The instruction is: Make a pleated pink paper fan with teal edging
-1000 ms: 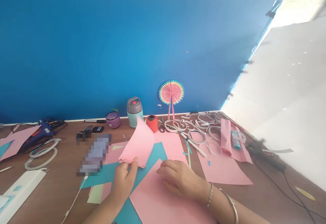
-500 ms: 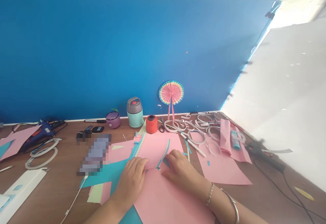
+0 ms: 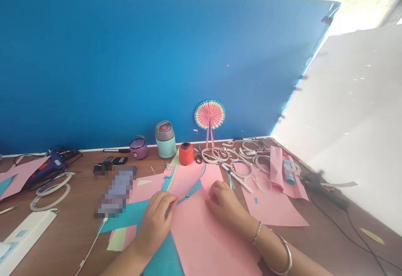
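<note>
My left hand (image 3: 158,215) pinches the near corner of a pink paper (image 3: 188,178) with blue edging along its sides. That paper's right edge is lifted and curves toward my left fingers, with blue showing beside it. My right hand (image 3: 224,202) rests on a large pink sheet (image 3: 207,236), fingers curled down; whether anything is in them is hidden. Under these papers lies a blue sheet (image 3: 165,255). Behind my hands stand a red spool (image 3: 186,154) and a pair of dark scissors (image 3: 198,158).
A pink round paper fan (image 3: 210,114) stands against the blue board (image 3: 125,66). At the back are a mint flask (image 3: 166,144) and a purple cup (image 3: 138,148). Tape rolls (image 3: 241,169) and a white pen (image 3: 237,178) lie right; a blurred phone (image 3: 117,190) and power strip (image 3: 27,242) lie left.
My left hand has drawn the blue-edged paper's near corner leftward, bending its right edge over. The right hand has moved off that edge and its fingers have curled. The large pink sheet has shifted slightly.
</note>
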`<state>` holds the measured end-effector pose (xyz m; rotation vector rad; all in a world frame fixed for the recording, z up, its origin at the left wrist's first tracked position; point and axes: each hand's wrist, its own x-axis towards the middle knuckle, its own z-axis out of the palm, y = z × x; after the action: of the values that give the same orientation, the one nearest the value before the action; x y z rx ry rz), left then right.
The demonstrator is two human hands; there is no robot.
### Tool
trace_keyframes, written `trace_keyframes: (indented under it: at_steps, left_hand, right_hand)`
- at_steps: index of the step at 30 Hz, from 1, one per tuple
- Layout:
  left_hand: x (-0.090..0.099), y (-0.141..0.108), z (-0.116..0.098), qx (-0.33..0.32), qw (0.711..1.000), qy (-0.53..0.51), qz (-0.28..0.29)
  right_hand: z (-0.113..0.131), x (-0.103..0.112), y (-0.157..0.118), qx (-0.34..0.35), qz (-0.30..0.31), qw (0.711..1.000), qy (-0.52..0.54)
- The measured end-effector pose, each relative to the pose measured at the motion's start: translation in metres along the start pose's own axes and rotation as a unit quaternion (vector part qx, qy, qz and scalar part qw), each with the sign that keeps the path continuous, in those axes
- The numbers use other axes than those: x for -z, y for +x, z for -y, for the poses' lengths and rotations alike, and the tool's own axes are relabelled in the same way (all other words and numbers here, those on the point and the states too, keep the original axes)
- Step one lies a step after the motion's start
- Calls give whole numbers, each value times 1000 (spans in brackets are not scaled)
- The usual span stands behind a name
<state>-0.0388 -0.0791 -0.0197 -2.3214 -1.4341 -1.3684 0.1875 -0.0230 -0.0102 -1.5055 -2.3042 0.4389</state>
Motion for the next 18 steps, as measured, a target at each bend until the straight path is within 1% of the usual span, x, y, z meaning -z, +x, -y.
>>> trace_keyframes:
  at_steps: [1,3,4,5,6,7,8,9,10,11,12,13,14,16,18]
  left_hand:
    - [0,0,0,-9,1000,3,1]
    - [0,0,-1,-26,999,12,19]
    - [-1,0,-2,-37,999,18,34]
    - [-1,0,-3,-47,997,26,51]
    - [-2,0,-5,-57,995,34,69]
    - [-3,-1,-7,-66,993,42,87]
    - [-4,-2,-8,-73,991,50,104]
    - [-5,-2,-9,-77,988,57,122]
    - [-6,-3,-10,-79,985,64,139]
    - [-7,-4,-11,-78,982,70,155]
    - [-8,-5,-11,-75,979,75,172]
    - [-9,-5,-12,-69,976,79,189]
    - [-9,-5,-12,-59,974,79,205]
    - [-8,-4,-12,-26,969,63,236]
    - [-4,-1,-11,27,962,23,271]
  right_hand:
    - [-8,1,4,-21,-33,999,-37]
    - [-25,6,11,-66,-94,990,-87]
    - [-30,9,13,-78,-122,984,-103]
    - [-33,12,14,-79,-171,976,-113]
    - [-33,16,12,-68,-216,968,-109]
    - [-29,19,9,-32,-251,963,-89]
    - [-22,22,5,32,-258,964,-51]
    - [-13,25,1,110,-232,966,-10]
    - [-4,25,-5,193,-178,965,23]
    - [5,25,-9,257,-111,959,41]
    - [12,23,-13,287,-58,955,43]
    - [16,19,-16,295,-22,955,29]
    - [18,14,-17,288,-9,958,4]
    - [16,3,-16,290,0,956,-39]
    - [8,-5,-13,284,16,957,-48]
